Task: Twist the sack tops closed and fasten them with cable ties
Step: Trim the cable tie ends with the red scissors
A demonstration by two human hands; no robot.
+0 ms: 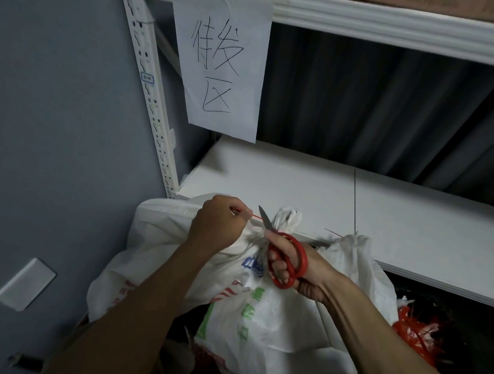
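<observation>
While our left hand [216,224] pinches the red cable tie [256,217] tail taut, our right hand [301,270] grips red scissors [285,257], blades parted around it. We judge the cut best made close to the sack [231,275] neck, clear of the cloth.

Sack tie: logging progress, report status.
Left hand pulls red tie tail taut. Right hand holds scissors at tail. Sack neck bunched, tied. Nothing in the way.
</observation>
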